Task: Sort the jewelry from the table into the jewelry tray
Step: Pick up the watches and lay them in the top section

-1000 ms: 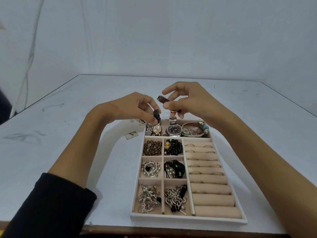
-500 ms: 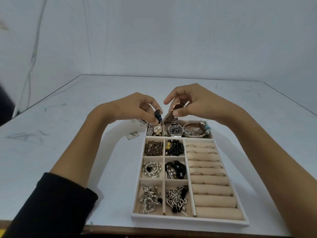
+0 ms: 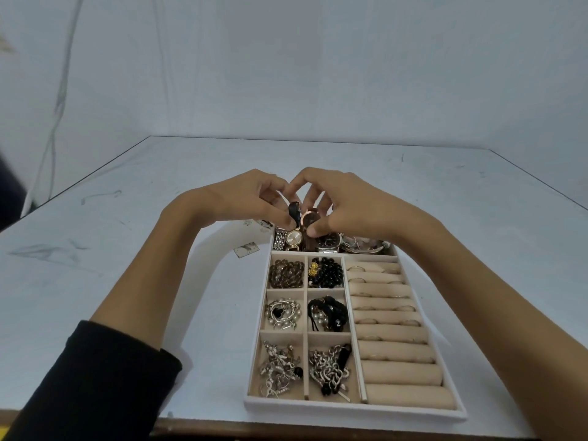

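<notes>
A white jewelry tray (image 3: 353, 409) with beige lining lies on the table's near edge. Both hands hover over its far compartment, where a gold-faced watch (image 3: 292, 239) and a silver watch (image 3: 329, 241) lie. My left hand (image 3: 245, 198) pinches the black strap end (image 3: 294, 211) of a watch. My right hand (image 3: 346, 198) pinches that watch's rose-gold case with dark face (image 3: 308, 219). The watch hangs just above the far compartment, between the two lying watches.
Small compartments hold brown beads (image 3: 286, 274), black beads (image 3: 326, 272), brooches and chains. Ring rolls (image 3: 391, 316) fill the tray's right side. A small metal piece (image 3: 246, 249) lies on the white table (image 3: 127, 249) left of the tray. A wall stands behind.
My right hand came down and left with the watch, meeting my left hand over the far compartment. The watch sank from above the tray to just over the other watches.
</notes>
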The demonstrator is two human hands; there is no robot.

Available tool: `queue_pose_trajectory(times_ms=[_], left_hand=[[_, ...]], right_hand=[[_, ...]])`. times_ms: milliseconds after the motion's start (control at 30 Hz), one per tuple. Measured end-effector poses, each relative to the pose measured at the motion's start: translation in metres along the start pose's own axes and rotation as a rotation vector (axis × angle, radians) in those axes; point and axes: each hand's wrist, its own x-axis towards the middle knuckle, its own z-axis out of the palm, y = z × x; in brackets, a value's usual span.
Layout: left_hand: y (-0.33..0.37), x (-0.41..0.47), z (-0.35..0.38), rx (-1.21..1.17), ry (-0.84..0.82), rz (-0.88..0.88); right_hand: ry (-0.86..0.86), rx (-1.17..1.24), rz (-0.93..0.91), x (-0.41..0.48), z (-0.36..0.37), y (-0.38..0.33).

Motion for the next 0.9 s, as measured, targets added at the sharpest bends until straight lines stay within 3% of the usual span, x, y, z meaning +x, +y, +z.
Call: queue_pose_trajectory(times_ms=[100,600,800,900], left_hand=[[-0.001,0.002,0.000,-0.001,0.007,-0.015],[-0.007,0.004,0.000,0.168,0.011,-0.011],[-0.008,0.005,0.000,0.131,0.039,0.037],[-0.008,0.005,0.000,0.105,0.057,0.081]], right_hand=[[0.078,0.009,0.020,0.002,-0.001,0.004],[0.086,-0.068,0.001,0.006,0.005,0.010],[0.143,-0.009,0.016,0.003,-0.010,0.017],[0.093,0.008,0.049,0.000,-0.015,0.021]])
